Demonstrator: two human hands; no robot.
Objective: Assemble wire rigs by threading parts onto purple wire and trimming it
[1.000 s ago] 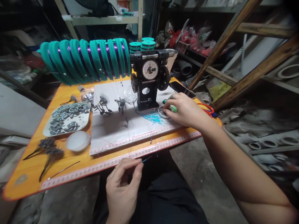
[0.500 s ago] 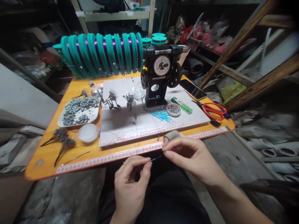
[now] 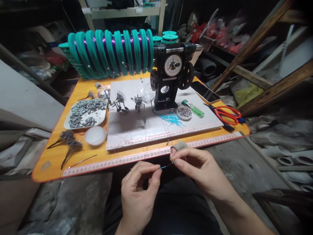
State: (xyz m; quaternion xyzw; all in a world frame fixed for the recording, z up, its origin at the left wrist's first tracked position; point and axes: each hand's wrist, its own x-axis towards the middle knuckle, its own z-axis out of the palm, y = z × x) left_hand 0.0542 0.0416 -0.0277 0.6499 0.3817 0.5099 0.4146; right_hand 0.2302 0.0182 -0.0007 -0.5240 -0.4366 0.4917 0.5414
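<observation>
Blue tube (image 3: 164,166): just off the tabletop's (image 3: 49,161) near edge, above your lap. Your left hand (image 3: 139,192) pinches one end between thumb and forefinger; your right hand (image 3: 198,166) pinches the other end, fingertips closed. Small dish of beads (image 3: 184,113): near the right edge.

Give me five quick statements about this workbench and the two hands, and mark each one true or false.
1. Both hands pinch the same thin blue tube, the left hand at one end and the right hand at the other. True.
2. The red-handled scissors lie in the tray of grey pieces. False: they lie at the table's right end, beside the phone.
3. The green lighter lies next to the small round tin of beads. True.
4. The right hand rests on the bead tin. False: it is off the table's near edge.
5. The teal spools carry purple wire. True.
</observation>
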